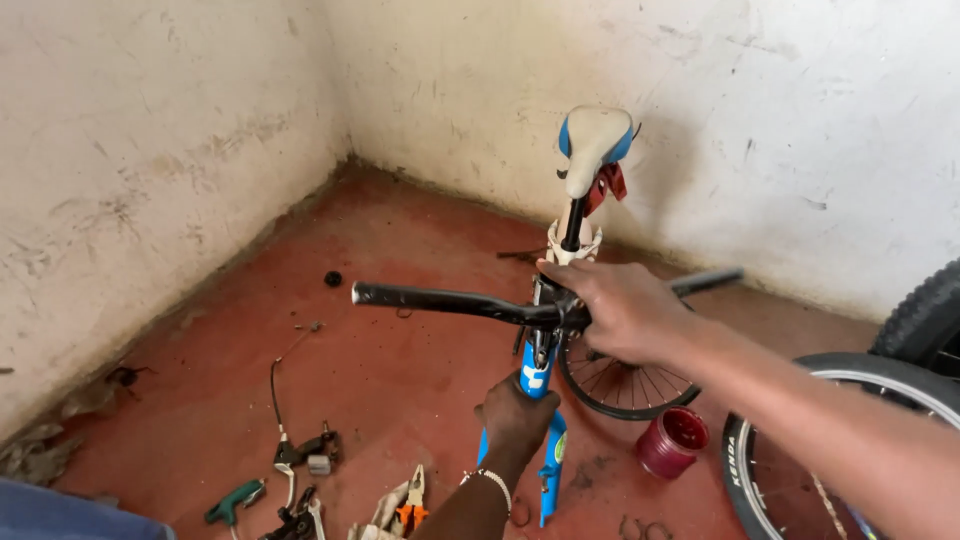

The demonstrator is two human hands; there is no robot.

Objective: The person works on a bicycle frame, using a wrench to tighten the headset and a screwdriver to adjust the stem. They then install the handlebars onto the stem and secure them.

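Tools (pixel 300 480) on red floor (pixel 390 380)

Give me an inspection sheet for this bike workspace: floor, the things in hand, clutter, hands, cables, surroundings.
Surface: red floor, dusty, debris along the wall edge.
Job's things: blue bicycle frame upright, front wheel absent; black handlebar; white saddle.
Clutter: orange-handled pliers, green-handled tool, red round tin, small black part.
Grippers: left hand grips the blue fork; right hand rests on the handlebar centre.
Cables: loose brake cable on the floor, ending in metal brake parts.
Surroundings: stained white walls; loose wheels at right.
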